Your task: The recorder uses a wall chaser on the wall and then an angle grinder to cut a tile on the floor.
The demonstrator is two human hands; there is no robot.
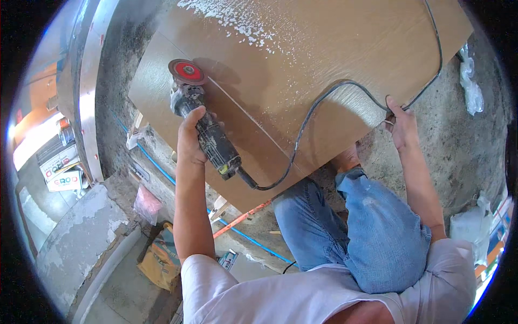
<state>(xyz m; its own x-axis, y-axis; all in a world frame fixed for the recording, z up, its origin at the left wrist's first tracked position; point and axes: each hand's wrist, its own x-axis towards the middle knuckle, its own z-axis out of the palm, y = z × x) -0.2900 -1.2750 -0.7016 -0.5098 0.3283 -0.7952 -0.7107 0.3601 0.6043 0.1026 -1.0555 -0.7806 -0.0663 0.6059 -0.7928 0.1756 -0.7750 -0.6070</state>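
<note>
My left hand (192,135) is wrapped round the body of a black angle grinder (215,143). A red cutting disc (188,72) is fitted at the grinder's far end, held over a brown board-like panel (345,48). A pale straight line runs across the panel close to the disc and the grinder. From the grinder's near end a black power cord (307,121) loops rightward over the panel. My right hand (401,123) grips that cord by the panel's right near edge, thumb up and fingers partly hidden.
White flakes (243,24) are scattered over the panel's far part. A blue hose (156,164) and an orange-red bar (243,218) lie on the near-left side. A yellow-brown sack (162,259), a pink bag (147,205) and boxes (65,175) stand left; clear plastic (471,81) lies right.
</note>
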